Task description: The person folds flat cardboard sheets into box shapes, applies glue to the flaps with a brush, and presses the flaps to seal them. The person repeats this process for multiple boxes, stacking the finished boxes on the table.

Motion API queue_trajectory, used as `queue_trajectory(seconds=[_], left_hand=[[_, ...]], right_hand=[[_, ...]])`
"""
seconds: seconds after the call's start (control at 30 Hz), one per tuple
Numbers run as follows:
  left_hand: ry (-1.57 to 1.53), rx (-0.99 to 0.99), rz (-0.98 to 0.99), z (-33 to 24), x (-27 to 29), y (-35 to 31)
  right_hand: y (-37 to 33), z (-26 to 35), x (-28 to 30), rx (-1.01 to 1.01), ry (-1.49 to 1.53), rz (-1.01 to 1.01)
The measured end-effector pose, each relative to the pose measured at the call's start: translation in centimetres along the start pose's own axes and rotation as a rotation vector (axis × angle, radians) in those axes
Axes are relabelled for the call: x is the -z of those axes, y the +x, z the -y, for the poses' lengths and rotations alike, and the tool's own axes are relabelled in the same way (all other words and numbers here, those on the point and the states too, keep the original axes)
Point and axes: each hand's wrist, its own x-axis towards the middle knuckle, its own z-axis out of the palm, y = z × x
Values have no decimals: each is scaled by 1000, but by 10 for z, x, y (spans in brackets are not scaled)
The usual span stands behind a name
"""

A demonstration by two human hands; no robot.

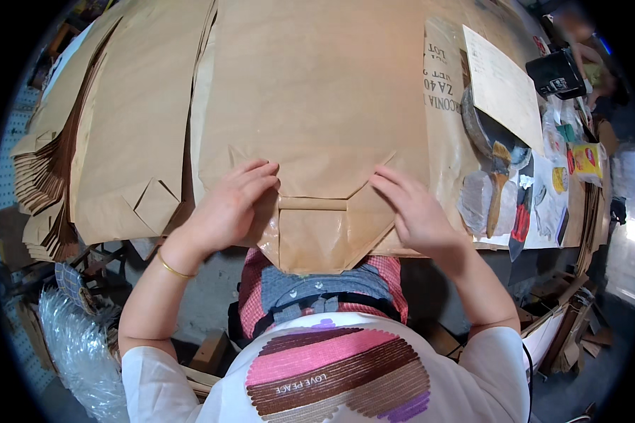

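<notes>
A large brown kraft paper bag (317, 92) lies flat before me, its near end folded into a bottom with slanted corners. A narrow paper strip (312, 204) runs across that fold, and the shiny near flap (313, 238) hangs past the table edge over my lap. My left hand (236, 201) grips the left side of the folded end, fingers bent over the paper. On the right corner fold, my right hand (416, 211) holds the paper with fingers close together. Both thumbs are hidden.
Stacked paper bags with folded ends (130, 141) lie at left. To the right are a wooden-handled brush (499, 183), a red-handled knife (521, 222), a white board (502, 88) and a black box-shaped object (556, 74). Clear plastic wrap (77, 352) is bunched below left.
</notes>
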Motion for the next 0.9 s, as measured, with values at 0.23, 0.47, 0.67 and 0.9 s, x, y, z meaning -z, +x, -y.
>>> queue_trajectory(seconds=[0.23, 0.47, 0.67, 0.9], left_hand=[[-117, -76, 144, 16, -3, -8], [36, -102, 26, -2, -3, -20], [-176, -39, 83, 8, 21, -17], [-428, 268, -262, 2, -3, 8]], right_hand=[[-18, 45, -34, -42, -6, -155], [-21, 20, -43, -47, 72, -405], [-2, 12, -24, -372, 514, -252], [25, 2, -20, -363, 678, -264]])
